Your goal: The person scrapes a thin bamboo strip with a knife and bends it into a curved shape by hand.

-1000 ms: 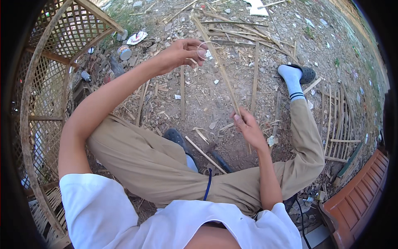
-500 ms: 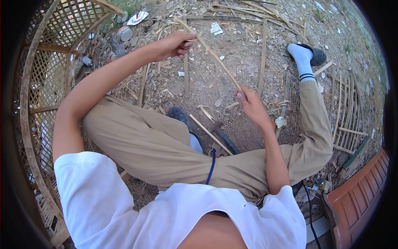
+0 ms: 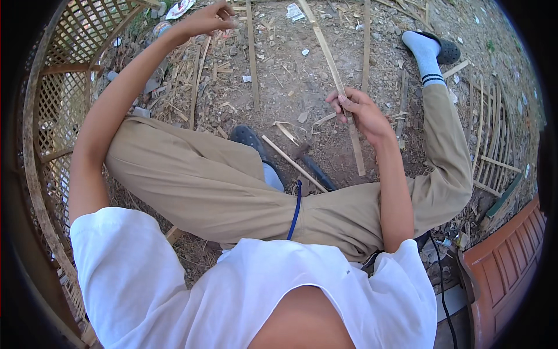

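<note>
Pale tan wood makes up the long flat strip [image 3: 328, 56] slanting over the middle of the stony brown ground [image 3: 279, 75]. The right hand [image 3: 360, 113] pinches it between thumb and fingers, partway along. Well apart from it, the left hand [image 3: 210, 18] has its fingers spread, loosely bent, near a thin brown wooden slat [image 3: 253, 67]. A dark-handled hammer [image 3: 318, 173] lies beside a slender pale stick [image 3: 285, 157]. Brown wooden lattice [image 3: 65, 68] stands along the ground's left edge.
</note>
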### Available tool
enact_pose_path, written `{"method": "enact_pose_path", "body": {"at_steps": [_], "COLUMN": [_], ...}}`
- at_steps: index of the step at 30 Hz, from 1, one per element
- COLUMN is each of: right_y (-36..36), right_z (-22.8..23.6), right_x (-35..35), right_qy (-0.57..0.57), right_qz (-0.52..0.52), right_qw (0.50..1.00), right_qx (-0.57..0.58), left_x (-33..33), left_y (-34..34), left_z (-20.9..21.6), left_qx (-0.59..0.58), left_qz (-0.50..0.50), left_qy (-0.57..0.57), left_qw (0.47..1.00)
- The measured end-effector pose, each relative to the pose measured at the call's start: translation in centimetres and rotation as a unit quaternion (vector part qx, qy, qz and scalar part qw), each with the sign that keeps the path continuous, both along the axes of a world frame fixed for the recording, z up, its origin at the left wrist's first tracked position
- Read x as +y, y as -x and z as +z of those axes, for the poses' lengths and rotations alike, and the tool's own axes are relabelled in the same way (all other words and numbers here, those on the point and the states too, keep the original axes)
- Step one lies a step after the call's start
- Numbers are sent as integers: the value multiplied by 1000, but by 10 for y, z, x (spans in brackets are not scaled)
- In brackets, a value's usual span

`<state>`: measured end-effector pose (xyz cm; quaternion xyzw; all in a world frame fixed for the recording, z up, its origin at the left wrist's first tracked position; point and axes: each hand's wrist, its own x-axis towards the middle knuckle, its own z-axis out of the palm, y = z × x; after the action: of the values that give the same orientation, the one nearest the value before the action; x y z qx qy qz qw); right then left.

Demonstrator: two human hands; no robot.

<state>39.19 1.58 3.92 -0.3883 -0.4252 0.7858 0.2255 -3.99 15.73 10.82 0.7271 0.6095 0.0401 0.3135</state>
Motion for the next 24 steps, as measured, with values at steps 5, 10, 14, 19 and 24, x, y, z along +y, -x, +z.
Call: {"method": "enact_pose_path", "body": {"at_steps": [5, 10, 14, 19, 24], "right_y": [8, 22, 24, 32, 29], "right_z": [0, -12, -6, -4, -10], "right_x": [-3, -7, -9, -8, -4], "right_qy": [1, 43, 39, 129, -16], "right_qz": [73, 106, 57, -51, -143], "right_qw": [993, 978, 989, 962, 983], "right_qx": [89, 173, 132, 234, 117], "left_x": [-22, -8, -7, 3, 7], "left_y": [-56, -55, -68, -48, -48], "left_z": [51, 28, 26, 18, 19], "left_qx": [-430, -569, -551, -506, -505], "left_qz": [58, 19, 64, 93, 142], "left_qy": [168, 247, 185, 130, 93], "left_qw": [885, 784, 811, 847, 846]}}
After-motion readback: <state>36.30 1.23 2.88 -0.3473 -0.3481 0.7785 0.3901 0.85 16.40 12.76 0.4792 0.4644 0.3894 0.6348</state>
